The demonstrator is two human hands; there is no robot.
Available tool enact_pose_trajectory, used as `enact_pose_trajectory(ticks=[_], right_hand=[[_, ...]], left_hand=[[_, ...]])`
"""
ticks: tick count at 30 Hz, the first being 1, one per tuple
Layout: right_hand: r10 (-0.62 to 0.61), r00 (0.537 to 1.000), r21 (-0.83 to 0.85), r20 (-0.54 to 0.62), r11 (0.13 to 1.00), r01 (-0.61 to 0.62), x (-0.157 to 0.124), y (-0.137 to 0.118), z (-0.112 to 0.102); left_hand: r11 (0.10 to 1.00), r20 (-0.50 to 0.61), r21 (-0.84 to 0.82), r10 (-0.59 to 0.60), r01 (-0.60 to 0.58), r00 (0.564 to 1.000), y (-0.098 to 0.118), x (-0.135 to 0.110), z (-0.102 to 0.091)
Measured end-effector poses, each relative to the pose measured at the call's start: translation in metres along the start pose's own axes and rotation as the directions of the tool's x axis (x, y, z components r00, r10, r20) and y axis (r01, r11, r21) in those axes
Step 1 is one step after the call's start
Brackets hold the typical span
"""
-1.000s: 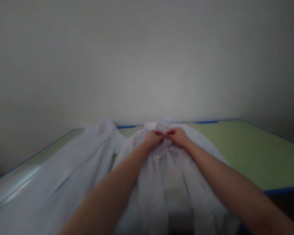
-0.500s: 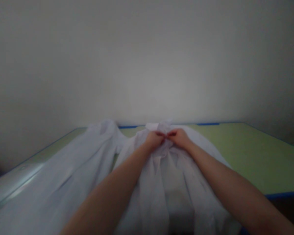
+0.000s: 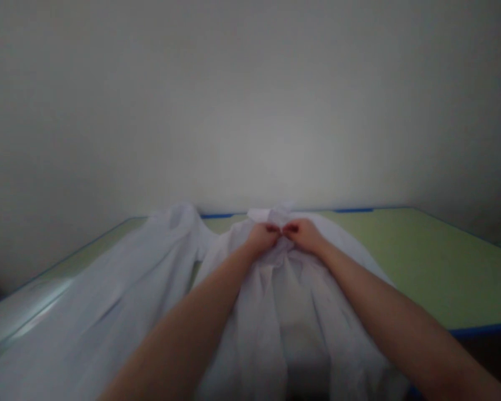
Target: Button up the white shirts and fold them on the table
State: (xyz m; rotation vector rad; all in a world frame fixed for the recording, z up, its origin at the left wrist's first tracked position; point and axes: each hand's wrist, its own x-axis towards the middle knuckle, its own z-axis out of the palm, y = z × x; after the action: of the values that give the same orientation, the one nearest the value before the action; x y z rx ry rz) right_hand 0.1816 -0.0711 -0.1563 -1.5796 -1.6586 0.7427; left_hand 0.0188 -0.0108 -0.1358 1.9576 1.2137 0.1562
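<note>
A white garment (image 3: 261, 312), apparently a shirt or coat with a collar at its far end, lies spread on the table with its front edges hanging toward me. Near the collar, my left hand (image 3: 265, 236) pinches the cloth between thumb and fingers. Facing it, almost fingertip to fingertip, my right hand (image 3: 304, 234) pinches the cloth as well. Whatever small detail sits between the fingertips is too blurred to make out. A second white garment (image 3: 142, 278) lies to the left, long and loosely creased.
The green table (image 3: 426, 256) has a blue edge and shows on the right and in strips at the left. A pale wall (image 3: 250, 111) rises behind it. At the lower left is a shiny, light-reflecting surface (image 3: 37, 312).
Both hands stay pinched at the collar area, with only a very slight shift of the fingers. The garments lie as before.
</note>
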Motion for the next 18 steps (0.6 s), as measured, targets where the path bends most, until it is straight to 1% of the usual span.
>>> enact_pose_trajectory(ticks=[6,9,11,13,18], right_hand=[[0.069,0.997,-0.067,-0.038,0.995,-0.071,-0.0011,-0.0008,0.0024],[0.043,0.998,-0.112,-0.048,0.993,-0.048,-0.0027,-0.0042,0.0024],[0.018,0.998,-0.129,-0.060,0.991,-0.026,-0.0034,-0.0061,0.0024],[0.022,0.997,-0.122,-0.074,0.992,-0.031,-0.0034,-0.0072,0.0028],[0.120,0.988,-0.113,-0.097,0.985,-0.131,-0.0015,-0.0065,0.0041]], left_hand=[[1.000,-0.001,0.007,-0.001,0.001,1.000,0.0010,0.0022,0.0023],[1.000,-0.009,0.003,0.005,-0.005,1.000,0.0022,0.0024,0.0042],[1.000,-0.032,0.005,0.021,-0.021,0.999,0.0023,0.0025,0.0055],[0.999,-0.059,0.008,0.033,-0.032,0.998,0.0017,0.0031,0.0069],[0.999,-0.089,0.014,0.032,-0.031,0.995,-0.0021,0.0069,0.0099]])
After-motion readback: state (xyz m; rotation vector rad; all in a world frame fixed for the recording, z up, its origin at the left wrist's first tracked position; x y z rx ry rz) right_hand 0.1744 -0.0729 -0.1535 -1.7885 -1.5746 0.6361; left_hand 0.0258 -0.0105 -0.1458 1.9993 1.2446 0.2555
